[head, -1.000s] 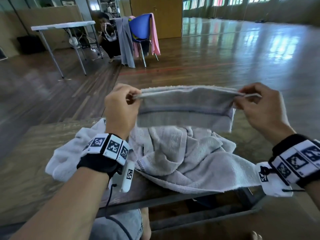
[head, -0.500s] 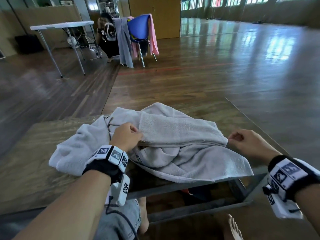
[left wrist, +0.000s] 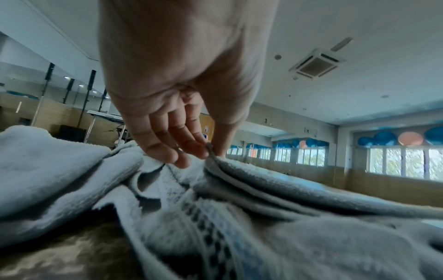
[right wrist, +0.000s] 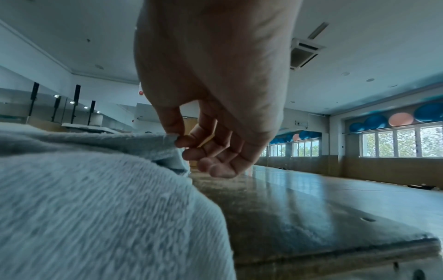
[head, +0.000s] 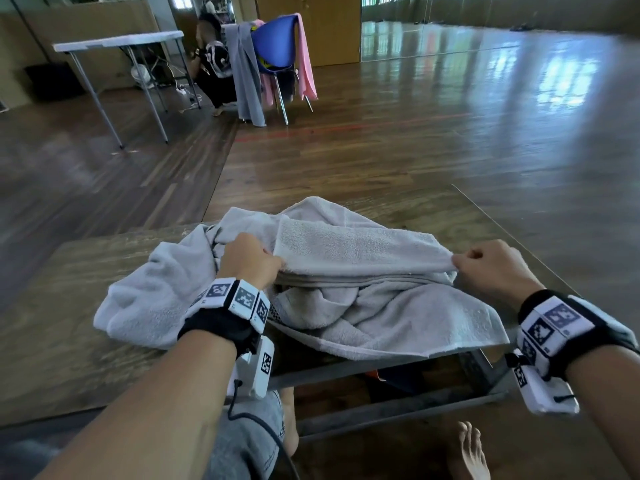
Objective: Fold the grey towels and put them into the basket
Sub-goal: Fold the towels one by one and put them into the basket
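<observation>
A folded grey towel (head: 356, 249) lies on top of a heap of loose grey towels (head: 391, 317) on the wooden table (head: 52, 341). My left hand (head: 254, 259) pinches the folded towel's near left corner (left wrist: 213, 154) between thumb and fingers. My right hand (head: 485, 265) pinches its near right corner (right wrist: 171, 137) between thumb and forefinger, the other fingers curled below. The heap (right wrist: 84, 199) hangs over the table's near edge. No basket is in view.
Bare table top (right wrist: 311, 204) lies right of the towels. A metal frame (head: 398, 410) and my bare feet show under the table. Far back stand a white folding table (head: 117, 41), a blue chair (head: 273, 43) draped with grey and pink cloths, and a crouching person (head: 211, 60).
Both hands brought the folded towel down from mid-air onto the heap. They still hold its two near corners, and the towel now lies flat.
</observation>
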Demonstrator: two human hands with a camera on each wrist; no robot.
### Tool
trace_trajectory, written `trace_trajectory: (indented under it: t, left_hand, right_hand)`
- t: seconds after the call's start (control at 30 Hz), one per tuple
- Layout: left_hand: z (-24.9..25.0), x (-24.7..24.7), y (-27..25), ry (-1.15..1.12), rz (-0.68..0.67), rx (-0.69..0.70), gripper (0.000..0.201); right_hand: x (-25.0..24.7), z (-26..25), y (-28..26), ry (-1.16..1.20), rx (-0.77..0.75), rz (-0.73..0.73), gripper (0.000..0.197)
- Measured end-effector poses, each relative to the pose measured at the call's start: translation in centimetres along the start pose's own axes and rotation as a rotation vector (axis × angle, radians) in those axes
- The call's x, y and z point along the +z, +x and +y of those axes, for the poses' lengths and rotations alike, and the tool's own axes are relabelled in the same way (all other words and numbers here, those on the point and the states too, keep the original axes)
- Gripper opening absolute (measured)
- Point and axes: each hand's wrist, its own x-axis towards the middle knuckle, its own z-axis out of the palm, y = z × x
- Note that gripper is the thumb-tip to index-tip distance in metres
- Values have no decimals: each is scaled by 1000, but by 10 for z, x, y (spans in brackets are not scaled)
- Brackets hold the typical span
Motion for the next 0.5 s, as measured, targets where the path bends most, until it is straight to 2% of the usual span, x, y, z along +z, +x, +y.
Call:
trace_trajectory:
  t: [0.07, 0.13, 0.2, 0.27, 0.33, 0.4, 0.5]
  left_hand:
    - [1, -6, 1, -28, 29, -2, 22]
    - [2, -9, 1, -44, 12, -3, 25]
    - [3, -6, -4, -15, -15, -4, 17]
    - [6, -2, -10, 35, 19, 19, 15]
    - [12, 3, -13, 32, 69, 123, 20]
    - [23, 12, -15, -23, 85, 308, 20]
    - [46, 31, -17, -80, 23, 533, 19]
  right_hand:
    - [-10, -5, 1, 15, 5, 17, 33]
    - [-18, -7, 2, 7, 7, -44, 36]
    - [-20, -8, -2, -74, 8, -91, 33]
    - [-14, -7, -11, -205, -7, -16, 27]
    - [-5, -12, -18, -240, -100, 69, 18]
    - [4, -21, -19, -194, -242, 65, 11]
    - [21, -37, -12, -152, -394, 29, 23]
